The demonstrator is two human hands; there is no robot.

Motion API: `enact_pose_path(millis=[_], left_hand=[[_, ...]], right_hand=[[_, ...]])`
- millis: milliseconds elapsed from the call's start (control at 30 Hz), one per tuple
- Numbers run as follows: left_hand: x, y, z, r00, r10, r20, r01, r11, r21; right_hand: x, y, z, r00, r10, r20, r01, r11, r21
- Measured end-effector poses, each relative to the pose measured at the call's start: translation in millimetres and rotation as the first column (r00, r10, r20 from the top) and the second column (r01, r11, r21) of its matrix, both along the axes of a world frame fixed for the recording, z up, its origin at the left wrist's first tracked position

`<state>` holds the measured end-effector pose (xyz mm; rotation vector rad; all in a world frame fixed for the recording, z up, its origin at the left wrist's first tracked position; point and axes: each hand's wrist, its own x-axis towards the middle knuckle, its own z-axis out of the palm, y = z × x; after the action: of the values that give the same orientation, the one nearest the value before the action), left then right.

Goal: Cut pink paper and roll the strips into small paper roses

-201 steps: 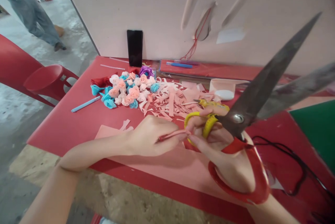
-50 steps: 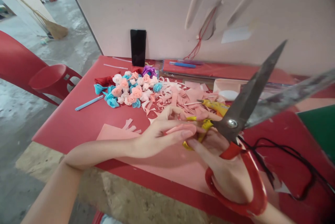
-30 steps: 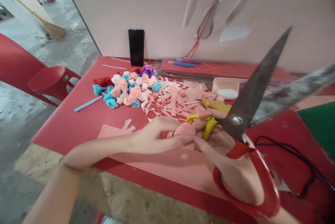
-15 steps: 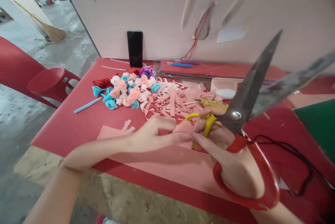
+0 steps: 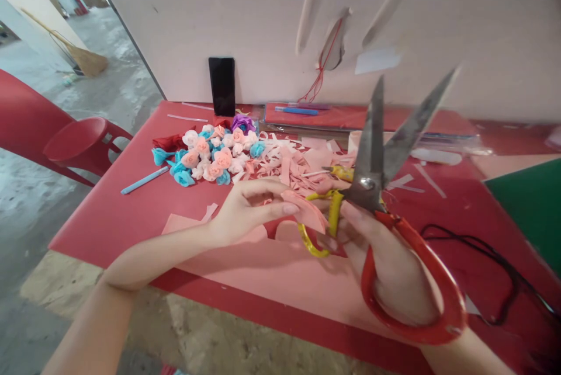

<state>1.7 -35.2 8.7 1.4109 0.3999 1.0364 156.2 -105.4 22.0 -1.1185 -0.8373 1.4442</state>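
My left hand (image 5: 254, 211) pinches a small piece of pink paper (image 5: 309, 214) with a rounded edge between thumb and fingers. My right hand (image 5: 372, 246) holds large scissors (image 5: 367, 179) with their blades apart and pointing up, away from the paper. The red handle loop rings the hand, and the yellow handle lies by its fingers, next to the paper. Below both hands, a large pink sheet (image 5: 272, 273) lies along the table's front edge. Several paper roses (image 5: 205, 156) in pink, white and blue lie beyond my left hand, beside a heap of pink paper scraps (image 5: 289, 165).
A phone (image 5: 222, 86) leans on the white panel behind the red table (image 5: 100, 211). Pens (image 5: 298, 111) rest on a red packet at the back. A yellow tool (image 5: 342, 173) lies by the scraps. A black cord (image 5: 473, 240) and green board (image 5: 530, 205) are at right.
My hands have drawn slightly apart, and the paper piece has turned and shows its curved edge. The scissors have swung left and more upright, their blades still apart.
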Motion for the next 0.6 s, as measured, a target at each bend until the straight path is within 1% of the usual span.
enact_pose_path(millis=[67,133,167,233,300,333,367,400,467,533,600], left_hand=[[-1.6,1.6,-0.4,1.0,0.008,0.002,-0.008,0.998,0.065],[-3.7,3.0,-0.7,1.0,0.023,-0.008,-0.022,0.989,0.144],[-4.7,3.6,-0.9,1.0,0.023,-0.015,-0.02,0.982,0.19],[-6.1,4.4,-1.2,0.999,-0.001,-0.049,0.015,0.955,0.295],[-6.6,4.5,-1.4,0.997,-0.001,-0.081,0.033,0.919,0.393],[-6.5,4.3,-1.5,0.996,0.005,-0.091,0.034,0.908,0.417],[-6.3,3.9,-1.6,0.995,0.011,-0.1,0.031,0.913,0.407],[-6.2,3.4,-1.8,0.994,0.019,-0.11,0.023,0.932,0.361],[-6.1,2.0,-1.8,0.989,0.008,-0.148,0.022,0.98,0.198],[-6.2,-0.1,-0.5,0.973,-0.053,-0.225,0.067,0.996,0.053],[-5.6,-3.2,2.1,0.937,-0.134,-0.323,0.148,0.989,0.019]], right_hand=[[-1.6,1.2,2.3,0.991,0.101,-0.087,-0.106,0.993,-0.06],[-2.5,1.9,5.7,0.969,0.197,-0.149,-0.209,0.975,-0.069],[-2.5,2.0,7.3,0.963,0.22,-0.155,-0.232,0.97,-0.065],[-1.4,1.8,10.1,0.971,0.209,-0.117,-0.217,0.974,-0.061],[0.6,1.5,12.1,0.986,0.158,-0.046,-0.16,0.986,-0.046],[1.8,1.5,12.8,0.991,0.136,-0.012,-0.136,0.99,-0.034],[2.9,1.5,13.4,0.994,0.108,0.021,-0.107,0.994,-0.027],[3.9,1.4,13.9,0.994,0.084,0.063,-0.082,0.996,-0.024],[5.4,1.4,14.8,0.981,0.015,0.192,-0.012,1.0,-0.018],[5.5,1.3,14.9,0.937,-0.064,0.343,0.053,0.998,0.042],[4.1,0.8,14.0,0.891,-0.151,0.428,0.098,0.985,0.144]])
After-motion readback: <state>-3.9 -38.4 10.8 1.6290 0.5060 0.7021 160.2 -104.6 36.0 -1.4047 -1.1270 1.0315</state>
